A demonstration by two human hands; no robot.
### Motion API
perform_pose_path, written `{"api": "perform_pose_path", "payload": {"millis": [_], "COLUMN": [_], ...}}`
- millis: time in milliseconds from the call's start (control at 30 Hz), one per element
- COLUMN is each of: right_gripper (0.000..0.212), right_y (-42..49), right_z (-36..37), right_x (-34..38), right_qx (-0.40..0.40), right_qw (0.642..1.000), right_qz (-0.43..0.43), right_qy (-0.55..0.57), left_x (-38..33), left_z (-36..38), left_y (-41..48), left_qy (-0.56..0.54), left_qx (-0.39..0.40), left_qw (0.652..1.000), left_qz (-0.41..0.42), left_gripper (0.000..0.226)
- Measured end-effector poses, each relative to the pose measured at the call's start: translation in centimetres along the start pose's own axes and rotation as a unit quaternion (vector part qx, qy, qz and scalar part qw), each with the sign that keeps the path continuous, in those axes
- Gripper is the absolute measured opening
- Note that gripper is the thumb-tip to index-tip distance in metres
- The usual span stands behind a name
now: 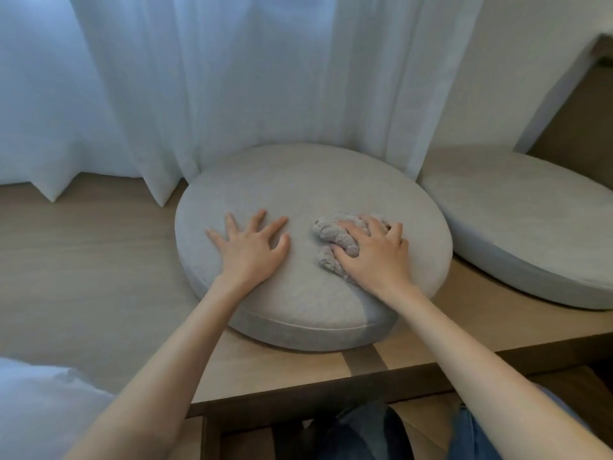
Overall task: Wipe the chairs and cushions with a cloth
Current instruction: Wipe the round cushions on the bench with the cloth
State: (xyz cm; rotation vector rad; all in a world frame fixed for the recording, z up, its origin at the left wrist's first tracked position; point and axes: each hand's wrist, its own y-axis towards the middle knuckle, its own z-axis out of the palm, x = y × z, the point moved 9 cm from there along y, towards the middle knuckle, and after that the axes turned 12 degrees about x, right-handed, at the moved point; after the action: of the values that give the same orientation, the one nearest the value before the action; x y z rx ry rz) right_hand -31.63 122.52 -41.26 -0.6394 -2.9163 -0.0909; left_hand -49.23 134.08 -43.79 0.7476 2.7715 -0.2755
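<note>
A round light-grey cushion (298, 180) lies on a wooden bench in the middle of the head view. My left hand (250, 249) rests flat on its left part with the fingers spread. On the cushion's right part lies a bunched grey fluffy cloth (331, 235), and my right hand (376, 254) grips it, fingers curled over it and pressing it onto the fabric. Part of the cloth is hidden under that hand.
A second grey cushion (527, 227) lies to the right on the same wooden bench (83, 260). Sheer white curtains (232, 78) hang right behind the cushions. The bench's front edge runs below my forearms, with my jeans beneath it. Something white sits at the bottom left.
</note>
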Motion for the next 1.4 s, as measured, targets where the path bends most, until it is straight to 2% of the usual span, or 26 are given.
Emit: {"api": "perform_pose_path", "payload": {"millis": [67,133,200,300,400,667,767,833,967,1067,1133,1267,1400], "right_gripper": [0.046,0.044,0.043,0.04,0.038,0.042,0.038,0.037,0.025,0.027,0.029,0.03,0.032], "right_y": [0.1,1.5,3.3,6.9,11.6,24.4,28.0,29.3,31.1,31.9,32.3,33.5,32.4], "right_z": [-0.8,-1.1,-1.8,-4.3,-6.2,-4.0,-1.2,0.1,-0.4,0.3,0.9,0.6,-0.8], "right_x": [-0.3,-0.4,-0.8,-2.2,-3.6,-4.0,-4.4,-3.9,0.8,6.5,9.5,8.0,-0.3], "right_qx": [-0.06,-0.064,-0.073,-0.135,-0.167,-0.124,-0.065,-0.026,-0.061,-0.028,-0.019,-0.054,-0.085], "right_qw": [0.998,0.997,0.996,0.987,0.982,0.989,0.995,0.997,0.997,0.984,0.976,0.987,0.995], "right_qz": [-0.013,-0.037,-0.042,-0.033,-0.032,-0.039,0.038,0.054,-0.055,-0.172,-0.217,-0.152,-0.042], "right_qy": [-0.018,-0.027,0.016,0.076,0.085,0.076,0.071,0.045,0.009,0.036,0.013,-0.013,-0.035], "left_x": [-0.2,-0.4,-0.8,-1.3,-1.6,-2.5,-2.3,-2.2,-2.3,-2.2,-2.1,-1.8,-1.8], "left_z": [0.1,0.2,0.1,-0.3,-0.7,-2.0,-2.0,-1.9,-1.6,-1.7,-1.7,-1.6,-1.6], "left_y": [1.5,3.3,5.2,8.2,11.0,15.5,15.7,15.8,16.1,16.0,16.0,15.9,15.9], "left_qy": [0.01,0.019,0.027,0.026,0.019,-0.009,-0.015,-0.014,-0.005,-0.007,-0.006,-0.011,-0.013], "left_qx": [0.002,0.008,0.014,0.011,-0.004,-0.104,-0.128,-0.131,-0.122,-0.128,-0.131,-0.129,-0.124], "left_qw": [1.0,1.0,0.999,1.0,1.0,0.995,0.992,0.991,0.993,0.992,0.991,0.992,0.992], "left_qz": [0.014,0.02,0.02,0.013,0.006,-0.002,0.001,0.003,-0.005,-0.01,-0.009,-0.009,-0.009], "left_gripper": [0.049,0.05,0.05,0.049,0.048,0.043,0.042,0.042,0.043,0.043,0.043,0.042,0.043]}}
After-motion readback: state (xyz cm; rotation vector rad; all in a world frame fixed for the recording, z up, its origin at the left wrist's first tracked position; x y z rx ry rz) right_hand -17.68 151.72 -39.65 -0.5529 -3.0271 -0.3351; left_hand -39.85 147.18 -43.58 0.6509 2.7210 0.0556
